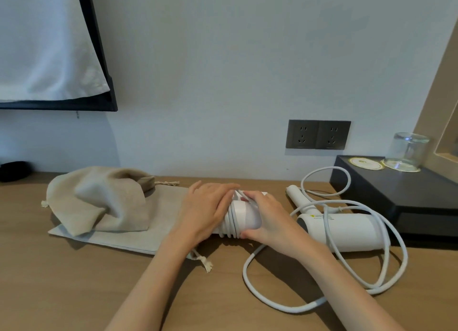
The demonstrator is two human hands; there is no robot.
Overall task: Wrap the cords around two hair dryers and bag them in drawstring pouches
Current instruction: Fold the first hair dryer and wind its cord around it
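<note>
A white hair dryer (pixel 244 218) lies at the middle of the wooden desk (pixel 74 281) with several turns of its white cord around the barrel. My left hand (pixel 205 206) grips its left end. My right hand (pixel 266 215) holds its right end, with the cord pinched on top. A second white hair dryer (pixel 347 227) lies to the right, its loose cord (pixel 280 303) looping over the desk. A flat beige drawstring pouch (pixel 138 229) lies under my left hand, and a crumpled beige pouch (pixel 99 201) sits on its left part.
A black tray (pixel 396 196) at the right holds an upturned glass (pixel 407 151) and round coasters (pixel 365 163). Two dark wall sockets (pixel 318 134) sit above the desk. A dark frame with white cloth (pixel 49 45) hangs at upper left. A black object (pixel 13 170) lies far left.
</note>
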